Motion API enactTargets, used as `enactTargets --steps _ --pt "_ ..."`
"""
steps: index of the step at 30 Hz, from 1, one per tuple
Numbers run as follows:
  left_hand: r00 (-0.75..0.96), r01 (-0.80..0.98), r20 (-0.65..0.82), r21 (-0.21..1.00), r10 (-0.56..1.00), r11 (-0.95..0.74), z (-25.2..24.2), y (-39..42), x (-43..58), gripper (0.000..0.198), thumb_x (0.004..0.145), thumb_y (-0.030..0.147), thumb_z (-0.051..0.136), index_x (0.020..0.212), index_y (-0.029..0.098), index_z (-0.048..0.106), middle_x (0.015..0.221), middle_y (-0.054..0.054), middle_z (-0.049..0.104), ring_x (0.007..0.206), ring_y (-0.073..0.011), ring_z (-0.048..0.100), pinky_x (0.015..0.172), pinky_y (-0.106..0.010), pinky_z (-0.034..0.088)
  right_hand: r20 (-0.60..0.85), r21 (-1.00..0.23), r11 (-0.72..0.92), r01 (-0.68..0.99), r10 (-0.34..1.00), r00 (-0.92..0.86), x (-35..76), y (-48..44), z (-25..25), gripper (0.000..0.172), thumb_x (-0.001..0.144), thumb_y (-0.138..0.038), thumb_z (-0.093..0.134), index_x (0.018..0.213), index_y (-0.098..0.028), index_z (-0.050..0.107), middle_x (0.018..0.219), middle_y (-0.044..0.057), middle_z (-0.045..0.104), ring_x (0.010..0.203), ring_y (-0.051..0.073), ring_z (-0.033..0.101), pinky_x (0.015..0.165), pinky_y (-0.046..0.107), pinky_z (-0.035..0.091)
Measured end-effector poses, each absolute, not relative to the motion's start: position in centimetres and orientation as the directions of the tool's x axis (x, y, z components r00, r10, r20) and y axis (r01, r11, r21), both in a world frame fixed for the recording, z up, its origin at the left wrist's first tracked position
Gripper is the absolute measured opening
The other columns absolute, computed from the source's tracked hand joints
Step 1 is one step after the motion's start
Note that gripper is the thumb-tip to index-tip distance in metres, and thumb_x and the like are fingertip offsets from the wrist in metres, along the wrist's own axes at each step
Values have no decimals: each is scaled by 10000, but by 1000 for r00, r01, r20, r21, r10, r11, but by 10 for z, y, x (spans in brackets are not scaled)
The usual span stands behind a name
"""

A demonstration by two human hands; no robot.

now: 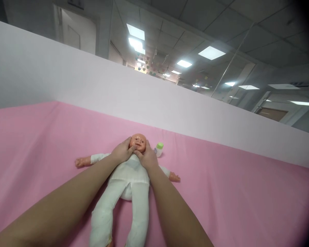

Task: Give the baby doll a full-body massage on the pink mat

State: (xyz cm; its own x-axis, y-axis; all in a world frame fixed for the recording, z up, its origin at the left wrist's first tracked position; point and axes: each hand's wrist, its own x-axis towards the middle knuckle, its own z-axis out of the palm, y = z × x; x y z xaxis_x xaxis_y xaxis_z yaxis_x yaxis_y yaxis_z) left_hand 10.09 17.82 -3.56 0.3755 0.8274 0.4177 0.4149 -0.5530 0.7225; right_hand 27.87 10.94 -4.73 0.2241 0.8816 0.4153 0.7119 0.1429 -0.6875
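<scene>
A baby doll [130, 173] in white clothes lies on its back, face up, its arms stretched out to both sides. My left hand [123, 151] cups one side of the doll's head, its thumb by the chin. On the other side, my right hand [148, 157] is wrapped round the head and jaw in the same way, and its thumb meets the chin too. The fingers behind the head are partly hidden. Just right of my right hand is a small baby bottle [159, 151] with a green cap, apart from the fingers.
A pink sheet [195, 164] with soft folds covers the surface under the doll. Behind it runs a low white wall [134, 94]. Past the wall are glass panes, a white door [78, 32] at the left, and lit ceiling panels [211, 53].
</scene>
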Motion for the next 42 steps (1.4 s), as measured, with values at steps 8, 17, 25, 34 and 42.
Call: enactTargets --steps 8,17,25,34,42 --pt "441 430 415 680 796 -593 -27 174 91 574 866 637 605 1297 258 636 1253 -113 717 1104 -363 670 898 -420 502 397 -751 160 640 885 245 286 118 -49 1061 759 -715 735 1601 -211 333 1360 151 652 1247 353 611 1068 475 457" --pt "388 413 351 760 852 -501 -34 181 95 560 866 662 592 1283 295 666 1208 -74 746 1095 -346 679 928 -408 499 340 -846 170 505 902 265 297 121 -50 893 797 -638 743 1547 -258 442 1252 93 724 1156 282 680 1068 453 482" --pt "346 295 348 842 871 -453 -42 191 98 575 920 671 489 1255 257 706 1235 -98 738 1154 -327 656 1047 -407 443 381 -885 262 385 883 275 299 119 -51 575 930 -563 608 1413 -252 601 1440 59 615 1355 230 557 1174 423 401" --pt "381 343 342 810 859 -475 -33 178 97 584 813 662 659 1269 299 680 1177 -66 759 1069 -337 692 919 -388 512 362 -834 157 529 879 311 287 108 -40 755 803 -655 729 1418 -244 577 1184 115 732 1080 304 694 1008 472 514" --pt "371 377 329 802 869 -464 -34 179 99 581 807 666 667 1253 293 679 1154 -66 760 1034 -333 701 866 -383 524 340 -863 160 480 886 316 287 111 -40 780 712 -624 821 1372 -264 614 1133 90 745 1012 273 705 936 416 544"
